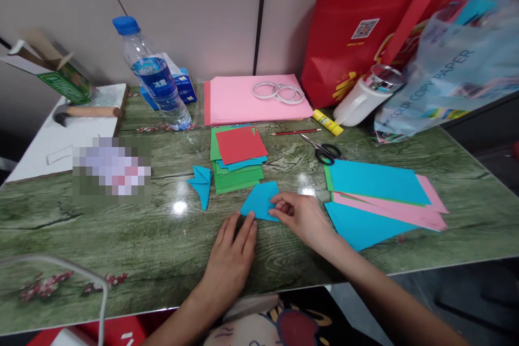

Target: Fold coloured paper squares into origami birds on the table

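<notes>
A glossy green wood-grain table point(158, 251) spreads before you. Your left hand point(232, 251) has its fingers extended, slightly apart, tips resting at the lower-left edge of a folded bright-blue paper piece point(258, 203), gripping nothing. Your right hand point(302, 216) pinches that piece's right edge, thumb and forefinger nearly together. Just beyond lie stacked red, blue and green paper squares point(242, 145); leftward, a small pointed blue paper shape point(201, 185); rightward, black-handled metal scissors point(325, 152).

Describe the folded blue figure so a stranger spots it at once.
On the green table, find the red-topped paper stack. The folded figure lies just left of its near end. Its spiky outline sets it apart from the blue paper at the left hand.
</notes>
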Action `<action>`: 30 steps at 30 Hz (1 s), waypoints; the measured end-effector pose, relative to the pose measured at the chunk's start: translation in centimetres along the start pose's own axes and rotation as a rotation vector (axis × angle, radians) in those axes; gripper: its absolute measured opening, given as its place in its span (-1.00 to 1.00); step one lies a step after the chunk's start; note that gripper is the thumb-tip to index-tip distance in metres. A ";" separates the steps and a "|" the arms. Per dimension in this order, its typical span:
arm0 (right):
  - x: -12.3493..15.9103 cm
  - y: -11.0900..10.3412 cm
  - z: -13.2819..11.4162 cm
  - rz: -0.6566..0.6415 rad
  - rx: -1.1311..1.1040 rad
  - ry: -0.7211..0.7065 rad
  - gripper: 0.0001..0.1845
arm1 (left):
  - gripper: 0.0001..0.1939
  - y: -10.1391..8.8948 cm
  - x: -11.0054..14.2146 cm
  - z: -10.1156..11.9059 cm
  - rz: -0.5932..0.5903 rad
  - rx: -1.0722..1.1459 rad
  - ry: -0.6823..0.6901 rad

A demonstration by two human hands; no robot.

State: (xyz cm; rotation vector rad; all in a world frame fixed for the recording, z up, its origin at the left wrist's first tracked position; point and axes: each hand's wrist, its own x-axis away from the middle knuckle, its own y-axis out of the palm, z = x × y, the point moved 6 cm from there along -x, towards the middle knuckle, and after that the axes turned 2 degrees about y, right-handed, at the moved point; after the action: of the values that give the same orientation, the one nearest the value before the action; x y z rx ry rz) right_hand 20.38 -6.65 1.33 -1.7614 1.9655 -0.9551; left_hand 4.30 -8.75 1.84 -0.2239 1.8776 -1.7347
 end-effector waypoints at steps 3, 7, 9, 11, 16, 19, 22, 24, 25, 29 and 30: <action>-0.2 0.0 -0.1 -0.017 -0.001 0.011 -0.89 | -0.65 0.2 0.1 0.0 -0.019 0.006 -0.001; -0.4 0.1 0.0 -0.027 0.025 0.015 -0.91 | -0.66 0.2 0.1 0.0 -0.021 0.017 0.000; -0.5 0.1 0.0 -0.031 0.031 0.022 -0.91 | -0.66 0.1 0.1 -0.1 -0.017 0.034 -0.002; -0.6 0.1 0.1 -0.034 0.036 0.023 -0.91 | -0.66 0.2 0.0 -0.2 -0.017 0.049 -0.005; -0.6 0.1 0.1 -0.032 0.072 0.024 -0.90 | -0.63 0.6 0.3 -0.2 -0.057 0.027 -0.002; -0.6 0.1 0.1 -0.026 0.078 0.023 -0.89 | -0.58 0.8 0.6 -0.3 -0.072 0.038 -0.009; -0.7 0.2 0.1 -0.025 0.078 0.009 -0.89 | -0.58 0.8 0.9 -0.3 -0.052 0.048 0.001; -0.7 0.2 0.1 -0.025 0.075 0.005 -0.90 | -0.60 0.7 0.9 -0.3 -0.036 0.049 0.018; -0.7 0.2 0.1 -0.024 0.074 0.007 -0.90 | -0.61 0.6 1.0 -0.3 -0.033 0.046 0.022; -0.7 0.1 -0.1 -0.023 0.078 0.018 -0.90 | -0.61 0.8 1.0 -0.3 -0.056 0.024 0.014; -0.6 0.1 -0.2 -0.021 0.078 0.018 -0.90 | -0.61 0.8 1.1 -0.3 -0.057 0.022 0.011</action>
State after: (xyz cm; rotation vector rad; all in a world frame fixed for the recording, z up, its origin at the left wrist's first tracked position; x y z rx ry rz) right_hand 20.34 -5.98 1.31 -1.7399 1.8974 -1.0443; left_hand 3.47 -8.88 0.74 -0.2618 1.8765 -1.7965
